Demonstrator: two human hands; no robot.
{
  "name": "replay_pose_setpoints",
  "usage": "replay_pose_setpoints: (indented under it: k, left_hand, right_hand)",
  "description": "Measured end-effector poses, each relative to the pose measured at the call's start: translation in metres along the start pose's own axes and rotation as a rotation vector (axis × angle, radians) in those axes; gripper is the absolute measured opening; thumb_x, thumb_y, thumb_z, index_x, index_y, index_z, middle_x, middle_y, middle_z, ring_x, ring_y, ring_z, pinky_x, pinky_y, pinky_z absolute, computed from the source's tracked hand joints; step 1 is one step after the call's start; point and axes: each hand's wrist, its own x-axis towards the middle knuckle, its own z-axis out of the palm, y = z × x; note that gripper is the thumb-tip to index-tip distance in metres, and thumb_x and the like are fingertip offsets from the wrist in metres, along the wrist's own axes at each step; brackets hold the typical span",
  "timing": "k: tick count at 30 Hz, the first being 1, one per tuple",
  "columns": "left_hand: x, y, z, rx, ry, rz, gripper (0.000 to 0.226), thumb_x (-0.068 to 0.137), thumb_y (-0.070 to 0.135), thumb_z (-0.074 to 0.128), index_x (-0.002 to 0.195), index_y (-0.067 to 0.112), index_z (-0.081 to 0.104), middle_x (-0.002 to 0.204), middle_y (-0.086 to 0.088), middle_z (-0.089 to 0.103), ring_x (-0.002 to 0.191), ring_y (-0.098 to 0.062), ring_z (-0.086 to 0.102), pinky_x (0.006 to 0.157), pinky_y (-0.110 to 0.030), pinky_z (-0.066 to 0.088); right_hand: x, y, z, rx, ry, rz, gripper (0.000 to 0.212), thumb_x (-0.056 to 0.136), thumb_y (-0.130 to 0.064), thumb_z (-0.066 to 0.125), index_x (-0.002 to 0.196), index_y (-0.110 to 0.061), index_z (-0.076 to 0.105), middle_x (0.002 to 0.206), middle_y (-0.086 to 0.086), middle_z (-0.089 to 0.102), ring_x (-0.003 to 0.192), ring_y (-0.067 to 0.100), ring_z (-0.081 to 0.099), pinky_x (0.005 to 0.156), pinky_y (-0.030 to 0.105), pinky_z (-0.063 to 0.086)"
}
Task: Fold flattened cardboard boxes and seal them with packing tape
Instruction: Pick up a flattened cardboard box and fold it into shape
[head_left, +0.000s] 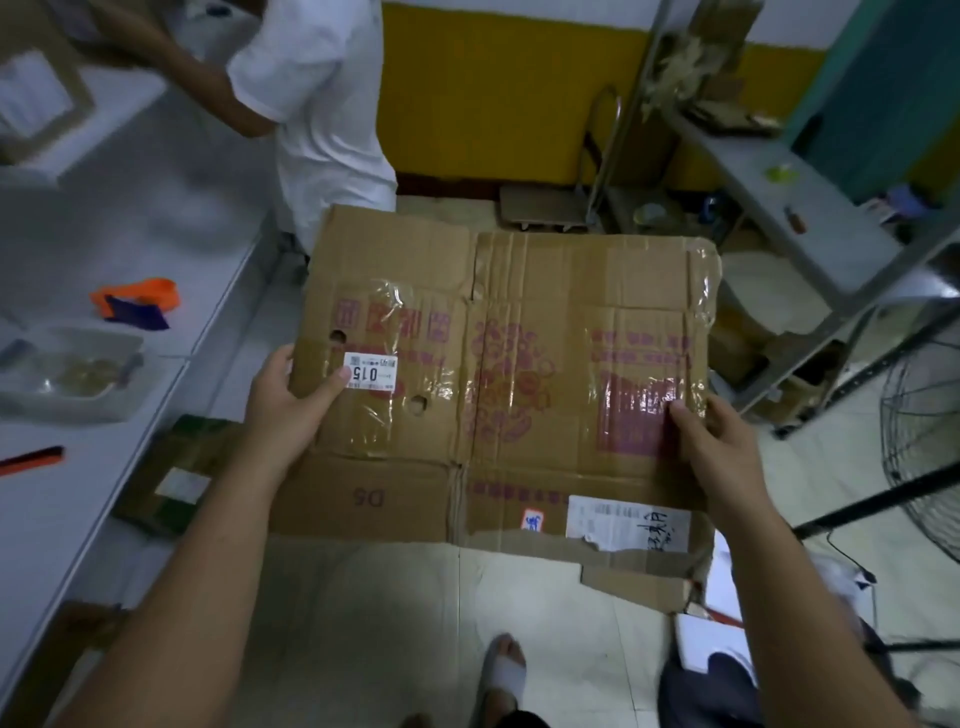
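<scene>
Both hands had it! The flattened box (498, 374) hung over the floor, right of the bench (156, 218). The left hand (285, 405) pinched its left edge, thumb on a white label (370, 371); the right hand (711, 447) gripped the right edge. Brown corrugated board, creased, glossy with old tape, a torn near flap. It looked light but floppy, best held at opposite edges.

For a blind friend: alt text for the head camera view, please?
A person holds a flattened, taped cardboard box over the floor, left hand gripping its left edge, right hand its right. A white table runs along the left.
</scene>
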Motion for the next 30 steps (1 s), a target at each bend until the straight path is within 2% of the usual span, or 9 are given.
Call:
replay_pose_setpoints:
  k: [3,5,10,14,18,21,23,26,30]
  left_hand:
    - [0.033,0.014,0.031,-0.004,-0.015,0.031,0.051,0.093,0.036,0.08,0.138,0.03,0.058,0.11,0.019,0.067,0.1,-0.001,0.065,0.075,-0.028,0.054]
    - [0.058,0.021,0.053,0.001,-0.037,0.042,0.05,0.093,0.036,0.08,0.137,0.031,0.058,0.109,0.02,0.068,0.099,-0.001,0.066,0.074,-0.027,0.054]
    - [0.124,0.041,0.112,0.004,-0.042,0.043,0.053,0.089,0.04,0.084,0.136,0.033,0.06,0.119,0.013,0.074,0.106,-0.009,0.072,0.089,-0.037,0.06]
    - [0.168,0.061,0.153,0.025,-0.023,0.058,0.054,0.089,0.037,0.084,0.137,0.029,0.061,0.119,0.013,0.073,0.107,-0.007,0.071,0.092,-0.036,0.058]
    - [0.209,0.079,0.181,0.025,-0.011,0.07,0.055,0.09,0.034,0.084,0.139,0.025,0.061,0.118,0.009,0.073,0.103,-0.004,0.07,0.081,-0.026,0.056]
    - [0.245,0.092,0.2,0.022,-0.012,0.068,0.054,0.09,0.034,0.084,0.138,0.024,0.061,0.118,0.008,0.073,0.104,-0.006,0.07,0.082,-0.028,0.057]
    - [0.273,0.099,0.213,0.026,-0.014,0.071,0.052,0.09,0.035,0.083,0.136,0.023,0.062,0.117,0.009,0.073,0.103,-0.005,0.07,0.084,-0.029,0.057]
    - [0.321,0.107,0.233,0.024,-0.026,0.097,0.05,0.091,0.033,0.082,0.135,0.022,0.061,0.115,0.013,0.072,0.103,-0.003,0.069,0.078,-0.021,0.054]
    - [0.394,0.118,0.261,0.013,-0.078,0.111,0.047,0.093,0.032,0.081,0.134,0.024,0.061,0.115,0.014,0.07,0.103,0.0,0.067,0.079,-0.021,0.053]
  right_hand:
    - [0.036,0.002,-0.001,0.017,0.024,0.013,0.023,0.103,-0.037,0.061,0.125,-0.032,0.066,0.108,-0.006,0.076,0.101,0.018,0.072,0.077,0.036,0.054]
    - [0.064,0.002,-0.003,0.033,0.03,0.023,0.025,0.103,-0.037,0.061,0.128,-0.032,0.065,0.108,-0.007,0.076,0.1,0.016,0.072,0.077,0.035,0.053]
    - [0.147,-0.002,-0.012,0.032,0.014,0.019,0.033,0.104,-0.041,0.058,0.135,-0.031,0.062,0.114,-0.007,0.073,0.102,0.015,0.069,0.081,0.038,0.055]
    - [0.212,-0.007,-0.016,0.006,-0.001,0.033,0.034,0.102,-0.045,0.059,0.132,-0.029,0.063,0.115,-0.005,0.073,0.105,0.018,0.069,0.084,0.04,0.056]
    - [0.27,-0.019,-0.012,-0.003,-0.009,0.029,0.03,0.102,-0.044,0.059,0.127,-0.028,0.065,0.114,-0.004,0.073,0.105,0.02,0.069,0.089,0.045,0.056]
    - [0.309,-0.028,-0.004,-0.004,0.003,0.042,0.031,0.102,-0.044,0.059,0.129,-0.028,0.065,0.114,-0.005,0.073,0.106,0.02,0.069,0.091,0.046,0.056]
    - [0.337,-0.033,0.004,0.003,0.005,0.044,0.031,0.103,-0.043,0.058,0.129,-0.027,0.065,0.113,-0.005,0.074,0.106,0.019,0.069,0.089,0.045,0.055]
    - [0.378,-0.04,0.02,-0.016,0.029,0.037,0.031,0.104,-0.042,0.057,0.13,-0.027,0.065,0.113,-0.005,0.073,0.106,0.019,0.069,0.084,0.04,0.054]
    - [0.441,-0.049,0.047,-0.041,0.101,0.06,0.03,0.101,-0.046,0.059,0.126,-0.031,0.066,0.115,-0.006,0.073,0.108,0.021,0.068,0.097,0.053,0.055]
